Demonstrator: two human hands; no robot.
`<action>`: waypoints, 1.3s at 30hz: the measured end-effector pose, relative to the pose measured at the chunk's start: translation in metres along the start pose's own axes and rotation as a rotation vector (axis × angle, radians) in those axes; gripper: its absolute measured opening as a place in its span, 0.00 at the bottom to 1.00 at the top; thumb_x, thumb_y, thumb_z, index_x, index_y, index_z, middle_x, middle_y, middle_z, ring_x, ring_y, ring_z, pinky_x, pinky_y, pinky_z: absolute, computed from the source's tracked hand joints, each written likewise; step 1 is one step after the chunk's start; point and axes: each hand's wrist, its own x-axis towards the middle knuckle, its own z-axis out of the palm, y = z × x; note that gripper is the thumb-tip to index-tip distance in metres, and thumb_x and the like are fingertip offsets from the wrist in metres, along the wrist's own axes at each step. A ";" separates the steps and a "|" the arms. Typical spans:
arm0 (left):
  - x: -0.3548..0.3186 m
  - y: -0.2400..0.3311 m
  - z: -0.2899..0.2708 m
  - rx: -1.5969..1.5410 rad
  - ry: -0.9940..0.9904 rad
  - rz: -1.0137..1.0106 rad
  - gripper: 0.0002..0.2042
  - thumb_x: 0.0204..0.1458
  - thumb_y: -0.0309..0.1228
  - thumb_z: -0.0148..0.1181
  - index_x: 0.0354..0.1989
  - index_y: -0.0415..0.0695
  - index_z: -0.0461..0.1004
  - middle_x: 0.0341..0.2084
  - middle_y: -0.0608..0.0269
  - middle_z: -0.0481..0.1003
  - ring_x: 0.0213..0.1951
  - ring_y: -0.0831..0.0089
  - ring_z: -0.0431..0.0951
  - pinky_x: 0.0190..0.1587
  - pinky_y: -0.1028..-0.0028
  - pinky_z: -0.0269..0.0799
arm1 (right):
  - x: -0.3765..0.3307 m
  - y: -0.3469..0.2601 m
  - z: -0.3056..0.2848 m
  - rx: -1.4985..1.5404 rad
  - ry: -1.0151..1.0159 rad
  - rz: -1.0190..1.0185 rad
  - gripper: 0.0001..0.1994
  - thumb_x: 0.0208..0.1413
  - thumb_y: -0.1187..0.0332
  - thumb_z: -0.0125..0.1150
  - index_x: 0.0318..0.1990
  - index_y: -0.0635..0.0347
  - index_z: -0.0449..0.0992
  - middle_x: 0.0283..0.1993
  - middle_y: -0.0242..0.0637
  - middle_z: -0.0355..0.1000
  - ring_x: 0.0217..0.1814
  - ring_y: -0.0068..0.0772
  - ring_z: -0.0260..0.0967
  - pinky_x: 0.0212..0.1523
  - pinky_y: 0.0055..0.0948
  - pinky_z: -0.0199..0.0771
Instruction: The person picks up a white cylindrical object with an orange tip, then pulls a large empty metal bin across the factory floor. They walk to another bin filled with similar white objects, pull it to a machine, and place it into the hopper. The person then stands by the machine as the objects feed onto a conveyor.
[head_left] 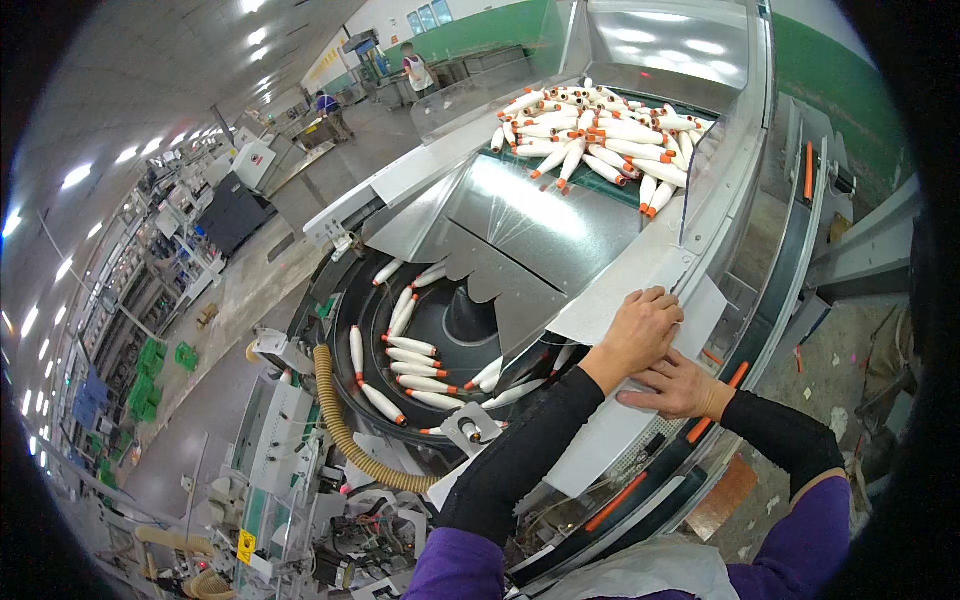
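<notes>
My left hand (640,332) is closed at the edge of a pale metal panel (597,318), its fingers curled together. What they hold, if anything, is too small to make out. Just below it, close to the left wrist, my right hand (682,388) rests with its fingers stretched out over the panel. Beyond my hands, a heap of white yarn bobbins (620,135) with orange ends lies on a dark green belt. Fine threads trail over the sloped metal chute (520,215). More bobbins (412,357) sit around the black round bowl (470,318) on the left.
A ribbed tan hose (340,430) curves beside the bowl. Right of my hands runs a curved dark conveyor track (770,330) with orange tubes (617,503) on it. Transparent guards flank the belt. Two people (417,72) stand far off, with machines and green crates (148,365) at left.
</notes>
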 end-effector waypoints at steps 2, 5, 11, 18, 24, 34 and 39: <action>0.000 0.000 0.000 -0.008 0.015 0.003 0.05 0.53 0.29 0.62 0.36 0.46 0.81 0.40 0.64 0.79 0.53 0.61 0.76 0.57 0.59 0.70 | 0.000 0.000 0.001 -0.007 -0.017 0.004 0.27 0.50 0.66 0.68 0.60 0.35 0.77 0.64 0.33 0.72 0.70 0.39 0.66 0.72 0.53 0.62; -0.001 0.000 0.000 -0.014 -0.016 -0.015 0.05 0.53 0.29 0.62 0.36 0.45 0.81 0.41 0.64 0.79 0.53 0.61 0.76 0.57 0.60 0.70 | 0.000 0.000 0.001 -0.009 -0.021 0.006 0.26 0.50 0.66 0.68 0.59 0.35 0.78 0.64 0.33 0.72 0.70 0.38 0.67 0.72 0.53 0.62; -0.001 -0.001 0.000 -0.026 -0.002 -0.012 0.05 0.53 0.28 0.62 0.35 0.45 0.82 0.40 0.64 0.79 0.52 0.62 0.76 0.56 0.60 0.70 | 0.001 0.000 0.001 -0.035 0.008 -0.005 0.26 0.50 0.66 0.68 0.59 0.35 0.78 0.64 0.32 0.72 0.68 0.38 0.68 0.69 0.52 0.65; 0.000 0.000 -0.002 -0.019 -0.039 -0.014 0.05 0.53 0.29 0.61 0.36 0.45 0.82 0.40 0.64 0.79 0.52 0.62 0.76 0.56 0.60 0.70 | 0.002 0.000 0.000 -0.027 0.044 -0.016 0.27 0.48 0.65 0.68 0.59 0.37 0.79 0.63 0.32 0.73 0.66 0.39 0.69 0.68 0.49 0.67; 0.000 0.000 -0.004 -0.027 -0.177 -0.101 0.09 0.58 0.32 0.61 0.43 0.43 0.82 0.52 0.58 0.80 0.61 0.56 0.75 0.64 0.58 0.68 | 0.002 0.001 -0.001 -0.031 0.028 -0.018 0.27 0.49 0.66 0.67 0.61 0.37 0.78 0.62 0.33 0.73 0.66 0.40 0.70 0.67 0.50 0.68; -0.002 0.000 -0.002 -0.048 -0.031 -0.023 0.07 0.54 0.29 0.62 0.39 0.44 0.81 0.43 0.62 0.78 0.54 0.60 0.75 0.58 0.59 0.69 | 0.000 0.001 0.006 -0.019 0.090 -0.020 0.29 0.44 0.68 0.69 0.59 0.35 0.79 0.57 0.33 0.74 0.62 0.41 0.72 0.66 0.51 0.69; -0.003 -0.001 -0.001 -0.043 -0.019 0.001 0.07 0.55 0.29 0.62 0.41 0.44 0.80 0.45 0.61 0.79 0.55 0.60 0.75 0.59 0.59 0.69 | -0.001 0.002 0.010 -0.028 0.112 -0.032 0.28 0.47 0.67 0.69 0.60 0.35 0.79 0.58 0.32 0.74 0.62 0.40 0.72 0.66 0.49 0.69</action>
